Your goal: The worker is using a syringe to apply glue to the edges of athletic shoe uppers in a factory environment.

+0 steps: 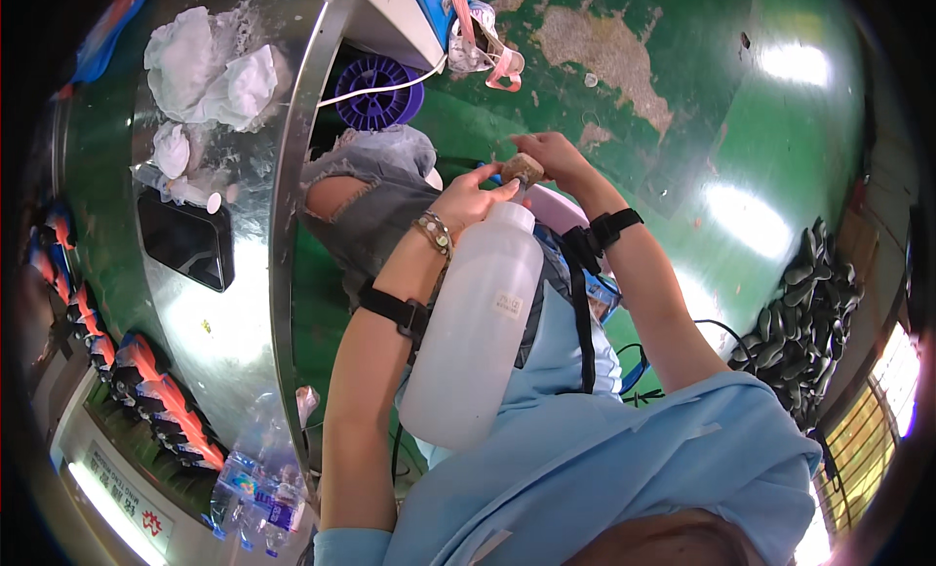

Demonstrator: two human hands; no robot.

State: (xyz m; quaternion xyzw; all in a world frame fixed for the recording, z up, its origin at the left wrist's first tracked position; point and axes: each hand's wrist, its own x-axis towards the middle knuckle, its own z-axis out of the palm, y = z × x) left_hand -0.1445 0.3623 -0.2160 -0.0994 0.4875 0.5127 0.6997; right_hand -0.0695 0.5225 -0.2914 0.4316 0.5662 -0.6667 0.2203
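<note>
Between the forearms, a white bottle (pixel 475 327) lies at a slant, its neck toward the hands. Just beyond its mouth, a brown knob (pixel 523 167) sits between the left hand (pixel 472 197), fingers curled, and the right hand (pixel 556 160), fingers partly bent; whether either grips it cannot be told. At left, a black phone (pixel 185 240) rests on the metal surface (pixel 239 327).

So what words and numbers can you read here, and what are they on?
I won't copy printed words out, but here's where they are:
White sign, lower left: dark writing and a red emblem, upside down here.
Pale label on the big white bottle: too small and blurred to read.
Blue label among the clear plastic bottles: bright print, only partly clear.
Purple label near it: too small to read.
</note>
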